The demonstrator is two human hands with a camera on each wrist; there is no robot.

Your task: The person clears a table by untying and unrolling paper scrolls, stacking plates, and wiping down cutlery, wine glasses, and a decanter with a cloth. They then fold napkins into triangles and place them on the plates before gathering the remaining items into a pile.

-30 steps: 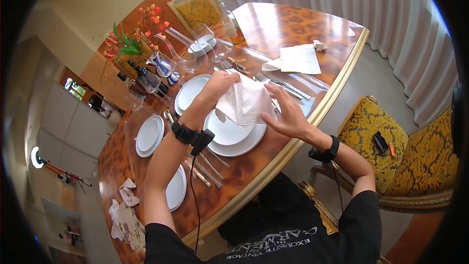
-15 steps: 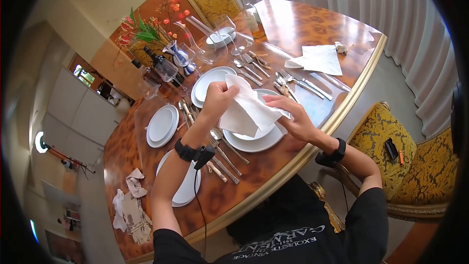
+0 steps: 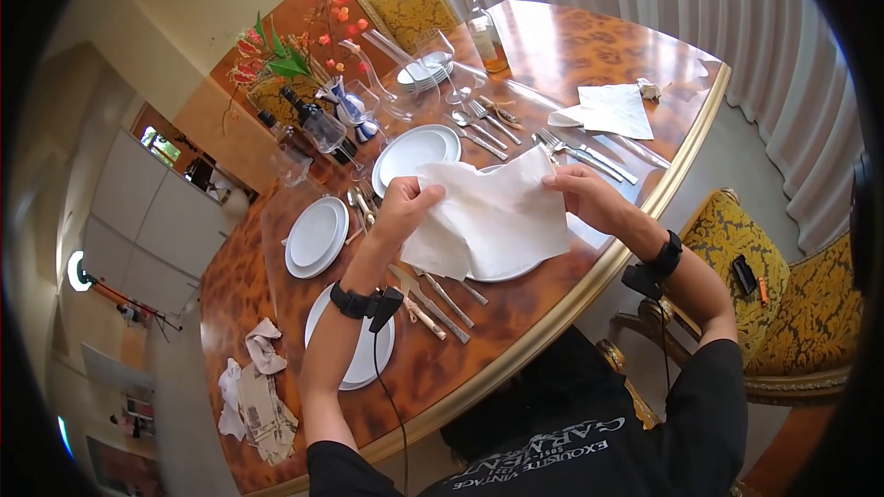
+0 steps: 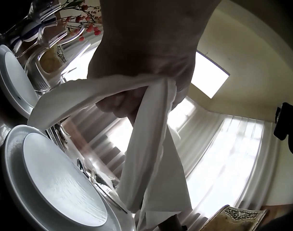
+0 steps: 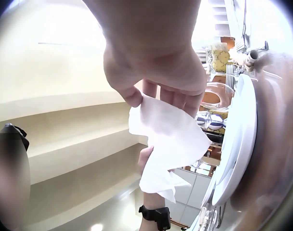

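A white napkin (image 3: 488,213) hangs spread between both hands in the head view. My left hand (image 3: 403,210) grips its left upper corner, thumb on top. My right hand (image 3: 594,197) pinches the right upper corner between thumb and fingers. The right wrist view shows that pinch on the napkin (image 5: 168,125). Below the cloth lies a stack of white plates (image 4: 64,178), mostly hidden from the head view. Knives and other cutlery (image 3: 431,306) lie left of this stack, partly under the napkin's edge.
More plate stacks (image 3: 316,237) stand left and behind. A flat white napkin (image 3: 617,112) lies at the right back. A bottle (image 3: 485,37), wine glasses and a flower vase (image 3: 354,110) stand farther off. Crumpled cloths (image 3: 262,396) lie at the left edge. A patterned chair (image 3: 746,267) is at right.
The napkin was bunched and folded; it is now opened out wide. My right hand has moved right and up, away from the left, and now pinches a corner.
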